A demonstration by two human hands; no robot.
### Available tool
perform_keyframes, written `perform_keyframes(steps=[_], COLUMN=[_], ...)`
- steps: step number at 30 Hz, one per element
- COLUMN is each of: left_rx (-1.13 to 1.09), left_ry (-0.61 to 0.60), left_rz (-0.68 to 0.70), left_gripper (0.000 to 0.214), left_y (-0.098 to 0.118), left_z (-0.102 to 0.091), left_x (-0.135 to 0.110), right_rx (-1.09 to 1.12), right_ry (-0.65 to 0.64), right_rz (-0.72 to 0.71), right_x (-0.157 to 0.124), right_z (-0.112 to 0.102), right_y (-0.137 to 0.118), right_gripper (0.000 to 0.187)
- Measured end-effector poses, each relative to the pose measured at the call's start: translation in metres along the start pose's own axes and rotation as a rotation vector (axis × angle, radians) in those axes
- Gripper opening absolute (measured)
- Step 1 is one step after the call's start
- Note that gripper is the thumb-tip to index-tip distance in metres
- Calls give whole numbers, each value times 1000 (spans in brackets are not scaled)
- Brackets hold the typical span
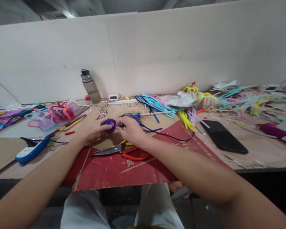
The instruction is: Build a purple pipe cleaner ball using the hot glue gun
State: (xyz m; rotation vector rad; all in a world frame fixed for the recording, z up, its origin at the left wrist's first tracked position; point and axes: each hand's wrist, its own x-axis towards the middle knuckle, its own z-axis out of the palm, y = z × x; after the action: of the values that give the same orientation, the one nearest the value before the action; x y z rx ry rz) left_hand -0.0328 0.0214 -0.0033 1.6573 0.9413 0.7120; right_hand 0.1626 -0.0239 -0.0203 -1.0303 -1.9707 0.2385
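My left hand and my right hand meet over the middle of the table, both closed on a small purple coil of pipe cleaner. The left fingers cup the coil from the left; the right fingers pinch its right side. Just behind my right hand lies a blue glue gun with a black cord trailing right. In front of my hands lie scissors with orange handles on a red cardboard sheet.
A black phone lies at right. Heaps of coloured pipe cleaners cover the back right; pink and red pieces sit at left. A blue-white power strip, a water bottle and a white partition wall stand around.
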Motion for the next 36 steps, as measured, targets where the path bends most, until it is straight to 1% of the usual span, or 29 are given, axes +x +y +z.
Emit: perform_keyframes(steps=[6, 10, 15, 17, 20, 23, 27, 30, 36], left_rx=[47, 151, 276, 318, 378, 385, 374, 350, 319], left_ry=[-31, -75, -127, -145, -132, -113, -88, -106, -115], left_rz=[-25, -18, 45, 67, 53, 29, 77, 96, 78], left_gripper=[38, 40, 44, 45, 47, 49, 45, 44, 47], left_y=[5, 7, 9, 10, 12, 13, 11, 9, 9], left_z=[2, 0, -4, -4, -4, -3, -5, -6, -6], left_x=[-5, -7, -7, -7, -8, -9, -6, -4, -5], right_rx=[21, 46, 77, 72, 60, 62, 86, 93, 107], right_ry=[1, -5, 6, 6, 11, 23, 16, 14, 5], right_rz=[-15, 1, 56, 49, 18, -2, -21, -37, -51], right_x=[0, 0, 0, -1, -1, -1, 0, 1, 3], right_z=[-1, -1, -3, -4, -5, -5, -6, -7, -6], right_y=[0, 0, -3, -4, -4, -3, -5, -7, -4], right_gripper=[5, 3, 9, 10, 10, 12, 15, 17, 18])
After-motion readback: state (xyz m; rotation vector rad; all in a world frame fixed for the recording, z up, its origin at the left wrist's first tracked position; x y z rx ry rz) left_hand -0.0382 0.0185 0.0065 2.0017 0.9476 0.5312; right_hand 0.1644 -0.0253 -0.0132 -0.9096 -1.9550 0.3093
